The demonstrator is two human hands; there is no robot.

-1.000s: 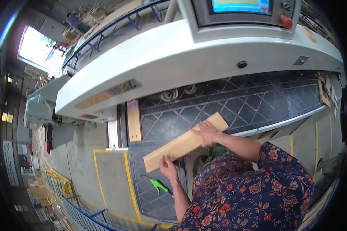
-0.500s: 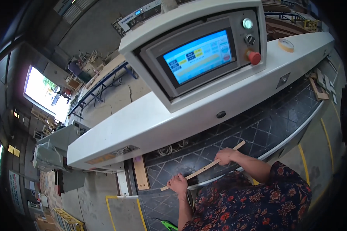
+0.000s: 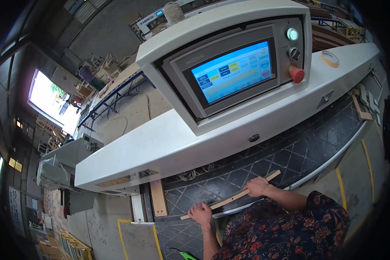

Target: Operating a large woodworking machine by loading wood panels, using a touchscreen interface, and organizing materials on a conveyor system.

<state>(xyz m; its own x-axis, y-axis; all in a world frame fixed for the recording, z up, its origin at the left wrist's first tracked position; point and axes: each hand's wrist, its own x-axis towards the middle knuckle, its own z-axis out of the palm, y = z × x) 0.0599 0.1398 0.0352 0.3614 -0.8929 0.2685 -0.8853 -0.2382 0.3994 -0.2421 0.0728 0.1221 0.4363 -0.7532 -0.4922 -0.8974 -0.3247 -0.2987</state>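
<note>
A thin, slightly curved wooden strip (image 3: 230,199) with small dark holes lies across the near edge of the dark, diamond-patterned machine bed (image 3: 229,180). My left hand (image 3: 200,213) is closed round the strip near its left end, which sticks out past the fingers. Toward the other end my right hand (image 3: 258,186) grips it too, fingers curled over the top, with a short length showing beyond. Both undersides of the grip are hidden. Above the bed runs the machine's long white beam (image 3: 177,149).
A control panel with a lit screen (image 3: 232,71) and a red button (image 3: 296,74) rises from the beam. A tape roll (image 3: 329,59) lies on top. A flat board (image 3: 158,198) rests at the bed's left end. Below is a green-handled tool (image 3: 187,255). Far left, a person (image 3: 87,77) stands among wooden pieces.
My view has shifted slightly, so the panel and beam sit a little lower and farther right. Both hands keep hold of the wooden strip, with little movement over the bed.
</note>
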